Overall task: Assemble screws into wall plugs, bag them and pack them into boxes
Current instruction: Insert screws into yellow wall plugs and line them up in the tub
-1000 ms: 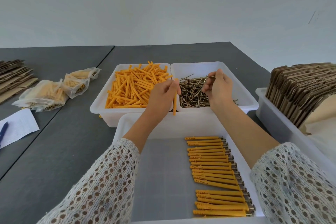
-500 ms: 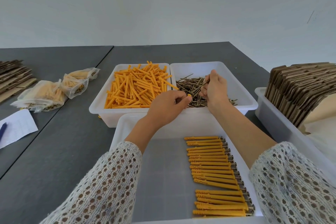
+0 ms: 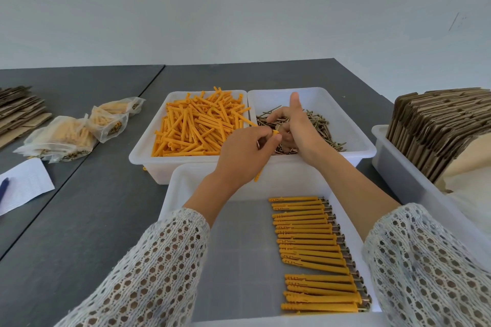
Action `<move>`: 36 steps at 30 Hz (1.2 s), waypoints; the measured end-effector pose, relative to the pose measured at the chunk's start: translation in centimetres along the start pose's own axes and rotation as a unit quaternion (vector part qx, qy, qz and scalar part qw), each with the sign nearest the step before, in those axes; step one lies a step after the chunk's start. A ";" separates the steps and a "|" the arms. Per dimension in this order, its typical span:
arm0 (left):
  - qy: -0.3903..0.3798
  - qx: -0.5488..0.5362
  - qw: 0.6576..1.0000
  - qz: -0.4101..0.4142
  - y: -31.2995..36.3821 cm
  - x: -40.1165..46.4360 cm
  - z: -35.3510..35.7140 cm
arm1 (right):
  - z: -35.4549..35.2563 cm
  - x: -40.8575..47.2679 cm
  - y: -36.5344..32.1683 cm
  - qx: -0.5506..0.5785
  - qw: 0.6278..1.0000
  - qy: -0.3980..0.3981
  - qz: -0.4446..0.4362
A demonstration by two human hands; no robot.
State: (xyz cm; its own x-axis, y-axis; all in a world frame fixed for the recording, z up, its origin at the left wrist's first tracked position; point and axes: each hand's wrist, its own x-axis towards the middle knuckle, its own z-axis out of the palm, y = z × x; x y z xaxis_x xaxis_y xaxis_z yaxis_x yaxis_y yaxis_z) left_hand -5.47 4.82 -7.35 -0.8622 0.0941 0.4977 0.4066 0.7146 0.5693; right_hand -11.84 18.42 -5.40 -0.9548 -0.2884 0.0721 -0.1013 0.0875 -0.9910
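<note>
From the head camera, the left hand [image 3: 245,156] is curled round one orange wall plug [image 3: 267,152]; the plug's collared top pokes out above the fingers and its tip shows below the hand, so it hangs nearly upright over the near edge of the two far tubs. The plug is bright orange plastic, long and slim.

The right hand [image 3: 299,127] reaches into the pile of screws [image 3: 318,127], thumb standing up, fingers bent down among them; whether it has one pinched I cannot tell. The screws are thin, dull brass-coloured and lie tangled in the right-hand white tub [image 3: 353,125].

Just beside it, touching side to side, the left-hand white tub [image 3: 148,151] is heaped with loose orange plugs [image 3: 196,127], lying every which way.

Nearest the person, a large white tray [image 3: 180,194] holds finished plugs with screws [image 3: 310,244] laid side by side in a neat column along its right part, screw heads pointing right.

On the dark grey table [image 3: 93,220], to the left, lie filled clear bags [image 3: 69,135], a sheet of paper [image 3: 26,186] and flat cardboard [image 3: 18,109]. On the right another white tub [image 3: 393,167] holds folded cardboard boxes [image 3: 435,130] standing on edge.
</note>
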 end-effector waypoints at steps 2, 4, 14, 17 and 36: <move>-0.031 0.016 0.999 0.027 1.4 -0.4 0.1 | -0.6 0.3 0.0 0.054 0.997 0.055 0.020; -0.101 0.042 0.993 0.046 3.2 -0.8 0.2 | -1.3 0.6 0.0 0.119 0.987 0.098 0.037; -0.492 0.024 0.859 0.140 9.1 -6.6 4.5 | -2.4 1.2 0.2 0.213 0.962 0.151 0.085; -0.453 0.046 0.875 0.168 8.9 -6.3 4.9 | -2.6 1.4 0.4 0.215 0.960 0.154 0.088; 0.001 0.270 0.945 -0.183 -2.5 0.1 -2.7 | -1.6 1.8 2.4 -0.454 0.888 -0.026 0.060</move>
State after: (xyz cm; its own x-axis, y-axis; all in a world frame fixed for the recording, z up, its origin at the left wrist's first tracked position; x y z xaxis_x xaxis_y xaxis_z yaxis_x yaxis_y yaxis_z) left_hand -5.74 1.20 -6.99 -0.9142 -0.2300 0.3336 -0.1341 0.9486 0.2865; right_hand -14.27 19.64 -7.50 -0.9624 -0.2659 -0.0562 -0.2056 0.8476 -0.4891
